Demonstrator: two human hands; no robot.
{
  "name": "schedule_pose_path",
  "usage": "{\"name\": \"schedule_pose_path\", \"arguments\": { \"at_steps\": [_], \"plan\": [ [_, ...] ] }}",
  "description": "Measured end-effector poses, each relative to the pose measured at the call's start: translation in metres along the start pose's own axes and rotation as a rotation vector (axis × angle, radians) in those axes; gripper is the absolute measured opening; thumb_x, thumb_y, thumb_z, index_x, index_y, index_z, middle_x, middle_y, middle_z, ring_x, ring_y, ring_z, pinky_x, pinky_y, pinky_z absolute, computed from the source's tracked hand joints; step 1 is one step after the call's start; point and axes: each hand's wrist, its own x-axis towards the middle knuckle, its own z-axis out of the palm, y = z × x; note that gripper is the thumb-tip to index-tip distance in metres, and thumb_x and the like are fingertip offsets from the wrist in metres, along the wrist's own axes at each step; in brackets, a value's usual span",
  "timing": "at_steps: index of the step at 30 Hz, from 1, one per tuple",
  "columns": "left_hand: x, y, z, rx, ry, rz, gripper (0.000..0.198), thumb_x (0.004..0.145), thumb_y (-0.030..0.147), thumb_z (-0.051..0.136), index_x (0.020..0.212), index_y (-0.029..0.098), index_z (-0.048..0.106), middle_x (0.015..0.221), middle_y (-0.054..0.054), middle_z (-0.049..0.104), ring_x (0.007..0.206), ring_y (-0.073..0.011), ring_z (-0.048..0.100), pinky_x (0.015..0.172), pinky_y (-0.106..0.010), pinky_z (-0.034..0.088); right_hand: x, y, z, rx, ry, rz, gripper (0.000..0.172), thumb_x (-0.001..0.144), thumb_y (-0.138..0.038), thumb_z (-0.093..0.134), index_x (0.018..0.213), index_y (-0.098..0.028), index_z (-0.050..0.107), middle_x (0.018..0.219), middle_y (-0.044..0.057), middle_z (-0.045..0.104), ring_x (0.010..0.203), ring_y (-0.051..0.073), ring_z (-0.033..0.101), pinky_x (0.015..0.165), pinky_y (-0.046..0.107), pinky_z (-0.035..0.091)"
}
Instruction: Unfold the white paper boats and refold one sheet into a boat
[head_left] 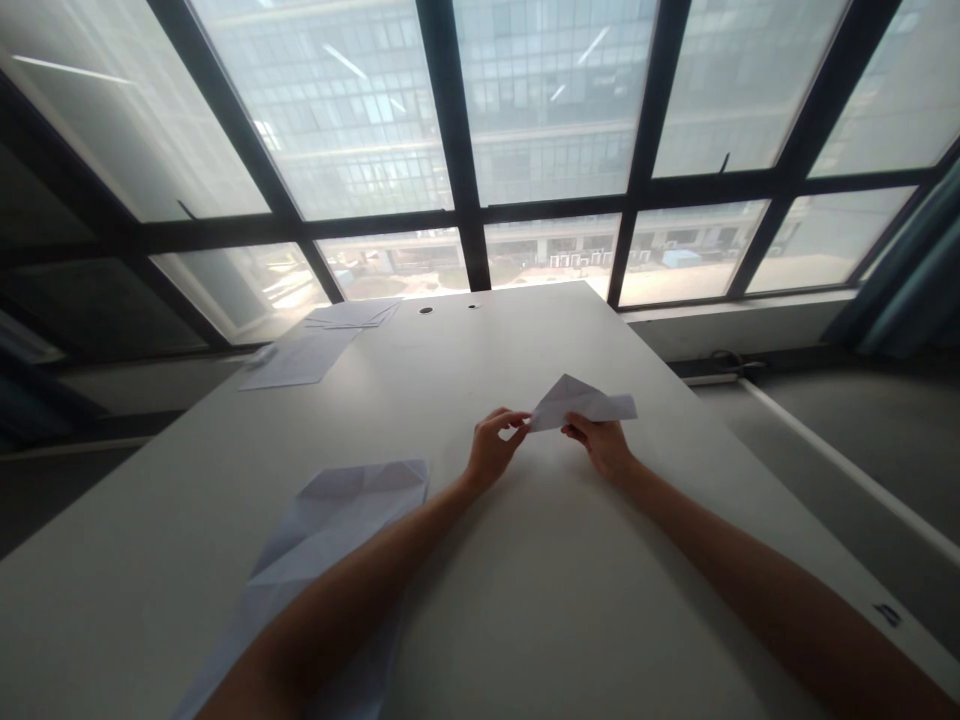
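A folded piece of white paper point(577, 400), with a pointed top and a narrow strip sticking out to the right, is held up between both hands over the white table point(480, 560). My left hand point(496, 445) pinches its left tip between thumb and forefinger. Lower down, my right hand point(600, 442) grips the paper's bottom edge, thumb in front and the other fingers partly hidden behind it. Under my left forearm lies a larger creased sheet of paper point(345, 510), partly covered by the arm.
Flat white sheets point(296, 358) lie at the table's far left, with folded paper point(352, 314) behind them. Two round holes point(426, 310) are near the far edge. Large dark-framed windows stand beyond, and a blue curtain point(911, 270) hangs at the right.
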Motion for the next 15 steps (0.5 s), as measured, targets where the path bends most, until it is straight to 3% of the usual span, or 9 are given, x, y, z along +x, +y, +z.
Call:
{"name": "schedule_pose_path", "arguments": {
  "at_steps": [5,15],
  "plan": [
    [0.0003,0.0008,0.0003,0.013,-0.019,-0.015,0.006,0.086,0.02,0.067,0.089,0.021,0.072,0.088,-0.003,0.071,0.083,-0.0168,0.064,0.072,-0.029,0.049,0.0003,0.0011,-0.0009,0.005,-0.004,0.006,0.044,0.05,-0.034,0.091,0.083,-0.02,0.065,0.078,-0.001,0.069,0.064,0.014,0.062,0.068,0.034,0.059],
    [-0.0019,-0.0018,0.0043,0.037,-0.031,-0.035,0.011,0.092,0.025,0.057,0.092,0.021,0.067,0.089,-0.003,0.071,0.082,-0.0168,0.064,0.072,-0.03,0.052,0.0002,0.0024,-0.002,-0.037,-0.026,-0.03,0.043,0.054,-0.035,0.09,0.085,-0.02,0.065,0.077,0.001,0.069,0.061,0.016,0.063,0.067,0.037,0.059]
  ]
}}
